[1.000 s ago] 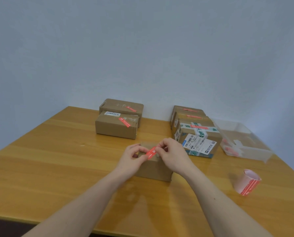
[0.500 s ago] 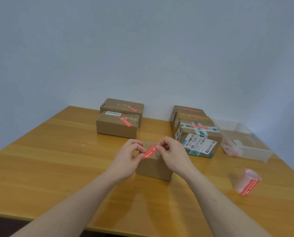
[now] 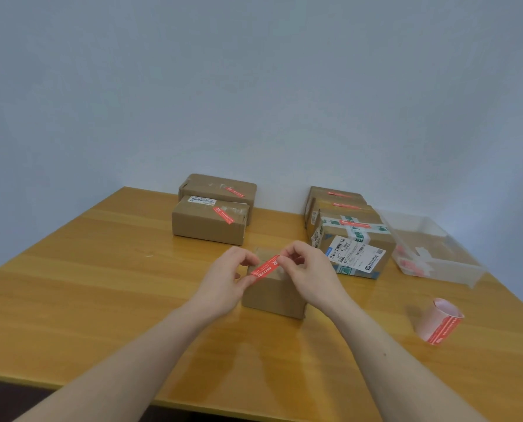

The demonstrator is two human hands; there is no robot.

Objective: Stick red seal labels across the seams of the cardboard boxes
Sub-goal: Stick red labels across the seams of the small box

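A small cardboard box [image 3: 274, 295] stands on the wooden table [image 3: 102, 284] just in front of me. Over its top I hold a red seal label [image 3: 265, 268] stretched slantwise. My left hand [image 3: 228, 280] pinches the label's lower left end. My right hand [image 3: 307, 271] pinches its upper right end. The hands hide most of the box's top and its seam, and I cannot tell whether the label touches the box.
Two boxes [image 3: 210, 222] with red labels sit at the back left; three labelled boxes [image 3: 353, 239] are stacked at the back right. A clear plastic tray [image 3: 434, 254] lies at the far right. A roll of red labels [image 3: 438, 321] lies on the table's right.
Both hands and the label have shifted slightly; the hands have spread a little further apart, so more of the label shows. The box has stayed put.
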